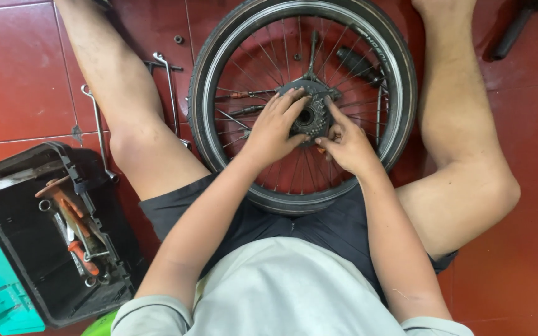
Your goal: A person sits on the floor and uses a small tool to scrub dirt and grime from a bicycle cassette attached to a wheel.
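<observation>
- Sitting on a red tiled floor [518,261], a person has a bicycle wheel [304,102] lying flat between the legs, filling the upper centre of the frame.
- Sprocket cluster [311,117]: dark, greasy, seated at the hub in the middle of the wheel, with both hands on it.
- Left hand [273,129]: fingers spread and curved over the left side of the sprocket cluster, fingertips on its upper edge; partly closed, bracing or turning rather than clenching.
- Right hand [345,142]: fingers bent, index pressed against the right edge of the cluster; something small and orange shows beneath the fingers, kind unclear.
- Step in hand, as a judgement: the cluster is being worked by hand on the hub, seating or spinning it. A next move would call for a firm two-sided grip and the wheel held steady against the legs.
- Long wrenches [98,127]: lying on the tiles in the upper left, beside the person's leg.
- Toolbox [7,249]: black tray with a teal edge, lower left, holding orange-handled tools [70,214] and metal parts.
- Hard to make out: tools lying under the spokes [356,65]; a dark object at the upper right corner, cut off by the frame; the axle itself, hidden by the fingers.
</observation>
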